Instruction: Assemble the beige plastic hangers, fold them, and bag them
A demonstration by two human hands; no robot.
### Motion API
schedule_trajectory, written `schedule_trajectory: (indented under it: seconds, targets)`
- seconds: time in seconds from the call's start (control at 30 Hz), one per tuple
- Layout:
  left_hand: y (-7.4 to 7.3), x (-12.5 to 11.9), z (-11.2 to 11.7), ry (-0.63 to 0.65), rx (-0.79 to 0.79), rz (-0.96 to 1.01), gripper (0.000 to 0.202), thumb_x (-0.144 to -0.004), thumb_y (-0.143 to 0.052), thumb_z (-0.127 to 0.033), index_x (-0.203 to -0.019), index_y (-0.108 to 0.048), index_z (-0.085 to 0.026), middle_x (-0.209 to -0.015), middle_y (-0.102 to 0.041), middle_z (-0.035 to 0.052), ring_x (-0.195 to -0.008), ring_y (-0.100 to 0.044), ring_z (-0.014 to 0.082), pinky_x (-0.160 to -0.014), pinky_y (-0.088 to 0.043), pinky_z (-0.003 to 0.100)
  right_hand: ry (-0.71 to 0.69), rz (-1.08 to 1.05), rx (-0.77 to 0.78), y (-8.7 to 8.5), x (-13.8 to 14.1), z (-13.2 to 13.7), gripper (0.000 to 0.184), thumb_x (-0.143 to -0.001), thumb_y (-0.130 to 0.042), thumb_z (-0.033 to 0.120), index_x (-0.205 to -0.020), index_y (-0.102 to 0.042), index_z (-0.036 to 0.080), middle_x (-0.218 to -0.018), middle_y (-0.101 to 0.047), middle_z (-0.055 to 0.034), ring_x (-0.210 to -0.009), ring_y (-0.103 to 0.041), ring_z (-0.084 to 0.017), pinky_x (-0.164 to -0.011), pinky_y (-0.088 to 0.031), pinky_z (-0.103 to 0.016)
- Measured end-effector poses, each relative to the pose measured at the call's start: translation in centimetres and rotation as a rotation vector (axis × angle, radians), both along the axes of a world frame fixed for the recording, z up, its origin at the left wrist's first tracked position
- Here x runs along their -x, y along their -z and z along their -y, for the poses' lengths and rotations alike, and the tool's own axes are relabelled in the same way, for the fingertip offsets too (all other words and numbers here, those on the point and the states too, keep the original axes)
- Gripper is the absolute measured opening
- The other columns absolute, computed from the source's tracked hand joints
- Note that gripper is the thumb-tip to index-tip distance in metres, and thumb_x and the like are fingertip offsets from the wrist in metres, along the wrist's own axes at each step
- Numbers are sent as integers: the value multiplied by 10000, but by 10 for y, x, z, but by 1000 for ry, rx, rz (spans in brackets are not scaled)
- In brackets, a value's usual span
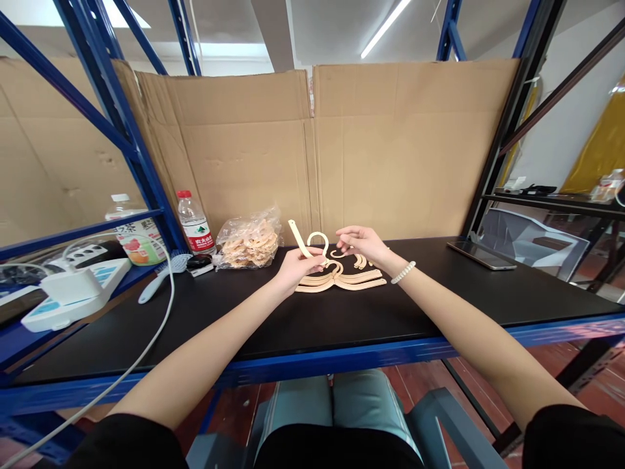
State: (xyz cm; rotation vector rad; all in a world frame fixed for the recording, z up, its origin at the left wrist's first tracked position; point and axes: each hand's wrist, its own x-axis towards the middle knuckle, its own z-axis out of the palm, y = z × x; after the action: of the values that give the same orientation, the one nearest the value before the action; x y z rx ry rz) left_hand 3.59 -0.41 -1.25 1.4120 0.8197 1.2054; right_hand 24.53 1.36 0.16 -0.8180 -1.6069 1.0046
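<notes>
My left hand [300,264] is closed around a small pale wooden hanger [297,238]. One arm of this hanger points up and to the left, and its curved hook rises to the right of my fingers. My right hand [359,242] hovers just to the right of the hook. Its fingers are loosely bent and apart, and I see nothing in them. Below both hands, a stack of similar hangers [361,282] lies on the black tabletop. Several small curved wooden pieces [360,262] lie behind the stack, partly covered by my right hand and wrist.
A clear bag of light wooden-looking pieces [249,244] stands behind on the left, beside a red-capped water bottle [195,225]. Farther left are a hairbrush [163,277], a power strip [78,296] and a white cable [159,326]. A phone or tablet [481,255] lies at right. Cardboard [410,150] walls the back.
</notes>
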Motion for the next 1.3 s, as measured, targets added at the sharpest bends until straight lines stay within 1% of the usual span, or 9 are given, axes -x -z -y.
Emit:
schedule_trajectory:
  seconds: [0.1,0.2,0.3,0.4,0.7,0.93,1.07,1.2,1.3]
  targets:
    - [-3,1,0,-38,59,40,235,-619,-841,-168,-801,-703,-111,-705,-704,58,-667,-679,152,-697,-560,286,277,481,-244,-3,-25,-12,106,-783,-661,230,-860,-695,167,-769,-699,-51,-732,-632,-164,-739,-511,-303]
    - [-4,2,0,-66,81,59,206,-631,-834,-157,-780,-698,-115,-671,-691,43,-647,-672,142,-664,-554,265,265,984,-346,2,-40,-20,70,-719,-697,222,-760,-730,177,-823,-718,-63,-814,-643,-214,-733,-478,-295]
    - [-3,3,0,-56,82,70,214,-639,-836,-161,-791,-694,-114,-672,-687,38,-650,-671,137,-673,-557,264,174,1159,-359,12,-41,-24,176,-697,-704,254,-849,-755,183,-903,-726,-65,-860,-655,-226,-711,-471,-270]
    - [-2,2,0,-37,100,72,198,-650,-833,-151,-784,-691,-114,-681,-693,44,-661,-676,141,-701,-566,280,182,1218,-393,21,-37,-28,199,-683,-693,227,-865,-761,185,-945,-729,-67,-899,-658,-233,-733,-468,-265]
    - [-1,1,0,55,128,43,205,-628,-851,-166,-768,-704,-140,-713,-718,54,-687,-697,163,-703,-585,276,174,1186,-351,26,-38,-35,115,-694,-669,177,-767,-758,176,-861,-749,-53,-774,-676,-193,-667,-467,-244]
    - [0,2,-1,56,126,39,202,-627,-849,-170,-761,-699,-147,-710,-718,53,-691,-699,165,-679,-584,268,178,1146,-330,27,-38,-34,104,-722,-649,151,-739,-747,180,-851,-741,-50,-773,-670,-183,-662,-465,-234]
    - [-1,2,1,39,146,29,214,-634,-845,-170,-784,-695,-141,-703,-715,52,-664,-691,148,-643,-564,238,192,1090,-308,22,-37,-29,109,-740,-639,170,-768,-744,177,-794,-728,-39,-690,-651,-162,-635,-452,-240]
    - [-1,2,1,51,124,26,198,-653,-834,-178,-782,-688,-141,-709,-710,51,-665,-689,146,-621,-556,230,336,859,-282,15,-36,-26,129,-771,-626,221,-782,-742,168,-779,-722,-45,-683,-630,-159,-650,-461,-255]
    - [-1,2,2,53,123,25,203,-655,-835,-187,-781,-683,-141,-711,-709,50,-663,-690,143,-623,-554,225,484,482,-158,13,-37,-28,147,-758,-646,274,-793,-731,160,-735,-700,-39,-613,-584,-137,-577,-457,-249]
